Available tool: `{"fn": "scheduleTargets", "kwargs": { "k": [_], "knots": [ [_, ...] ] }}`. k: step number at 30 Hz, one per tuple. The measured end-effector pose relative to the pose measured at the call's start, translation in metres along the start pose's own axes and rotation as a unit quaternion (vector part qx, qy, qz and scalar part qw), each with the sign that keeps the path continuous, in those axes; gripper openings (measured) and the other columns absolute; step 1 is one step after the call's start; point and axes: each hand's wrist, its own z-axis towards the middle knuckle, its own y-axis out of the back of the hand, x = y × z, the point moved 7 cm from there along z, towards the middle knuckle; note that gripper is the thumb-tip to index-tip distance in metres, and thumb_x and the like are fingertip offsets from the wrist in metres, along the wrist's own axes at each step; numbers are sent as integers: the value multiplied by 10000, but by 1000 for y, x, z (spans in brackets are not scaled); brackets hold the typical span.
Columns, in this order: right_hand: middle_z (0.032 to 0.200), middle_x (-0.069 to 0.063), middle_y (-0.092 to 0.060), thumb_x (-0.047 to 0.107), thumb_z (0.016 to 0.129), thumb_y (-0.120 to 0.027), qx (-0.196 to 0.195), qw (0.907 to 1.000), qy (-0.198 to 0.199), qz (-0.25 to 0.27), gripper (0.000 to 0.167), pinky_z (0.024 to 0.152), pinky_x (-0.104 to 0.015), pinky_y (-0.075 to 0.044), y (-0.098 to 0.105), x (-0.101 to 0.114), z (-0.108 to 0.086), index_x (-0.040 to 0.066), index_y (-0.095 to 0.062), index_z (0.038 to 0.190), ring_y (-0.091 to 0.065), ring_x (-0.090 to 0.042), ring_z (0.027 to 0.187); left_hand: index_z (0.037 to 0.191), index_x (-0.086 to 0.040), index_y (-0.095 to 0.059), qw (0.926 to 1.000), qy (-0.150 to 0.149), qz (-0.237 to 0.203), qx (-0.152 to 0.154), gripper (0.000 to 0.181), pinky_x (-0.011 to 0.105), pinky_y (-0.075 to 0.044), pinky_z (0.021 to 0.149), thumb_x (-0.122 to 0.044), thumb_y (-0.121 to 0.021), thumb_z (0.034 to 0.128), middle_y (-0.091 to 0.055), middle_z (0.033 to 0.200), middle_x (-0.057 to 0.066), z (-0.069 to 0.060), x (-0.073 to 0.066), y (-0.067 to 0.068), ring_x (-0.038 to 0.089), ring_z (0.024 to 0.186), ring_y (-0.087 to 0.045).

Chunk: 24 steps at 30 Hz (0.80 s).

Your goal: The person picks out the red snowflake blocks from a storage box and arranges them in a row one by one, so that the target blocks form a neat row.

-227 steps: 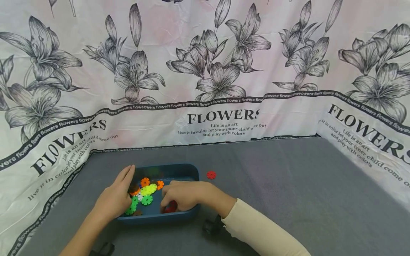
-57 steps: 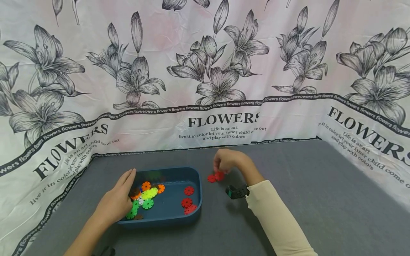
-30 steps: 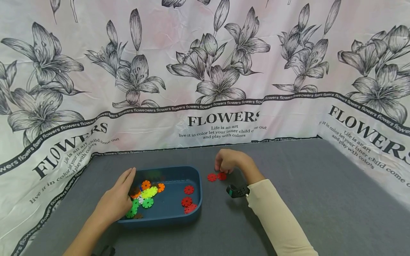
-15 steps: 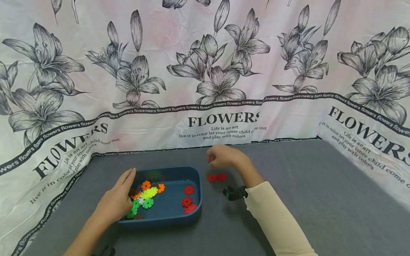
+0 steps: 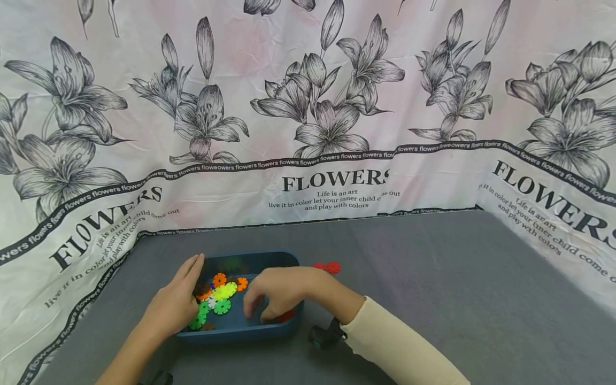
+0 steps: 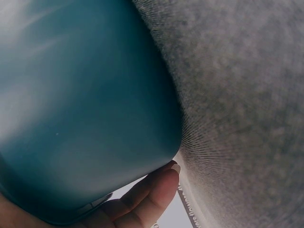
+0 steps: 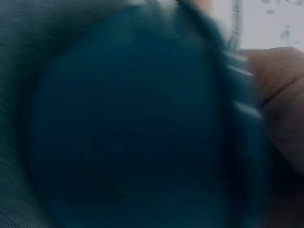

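A dark blue plastic tray (image 5: 231, 334) with raised walls stands on the grey cloth. At its left end my left hand (image 5: 173, 302) grips the wall; in the left wrist view the fingers (image 6: 159, 194) lie against the tray's outer side. Inside lie notched snowflake discs: orange (image 5: 219, 279), yellow (image 5: 224, 291) and green (image 5: 222, 306). My right hand (image 5: 281, 291) reaches over the right wall into the tray, thumb and fingers apart, nothing seen between them. Below it a red disc (image 5: 287, 315) shows partly; the hand hides others. The right wrist view is blurred.
Two red discs (image 5: 333, 267) lie side by side on the grey cloth (image 5: 433, 283), just right of the tray; my right forearm partly covers one. A flower-printed curtain (image 5: 332, 187) borders the table at the back and sides.
My right hand has set a second red disc beside the first on the cloth, let go, and moved back left into the tray. My left hand has stayed on the tray.
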Motion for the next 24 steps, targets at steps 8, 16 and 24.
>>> {"fn": "scheduleTargets", "kwargs": {
  "k": [8,16,24],
  "knots": [
    [630,48,-316,-147,869,-585,972,9923,-769,67,371,544,-226,-223,-31,-10,8,148,-524,653,-211,-82,572,1579,22,-222,10000,-28,6,-4,817,277,-260,433,161,-430,801,-231,1578,263,0,1,-1,132,448,-269],
    [682,77,-452,50,913,-672,723,9595,-1999,-1847,323,559,-228,-307,-23,-14,0,235,-590,661,-345,-105,628,1582,16,-214,10000,-8,-14,22,832,278,-260,433,164,-436,794,-224,1581,263,0,1,0,136,447,-272],
    [919,74,-491,80,900,-715,444,9602,-2007,-1892,243,614,-250,-375,-18,-15,-3,286,-654,785,-452,-125,747,1576,26,-226,10000,-27,8,-22,820,275,-250,435,167,-427,794,-234,1574,270,0,0,1,130,451,-258]
  ]
}}
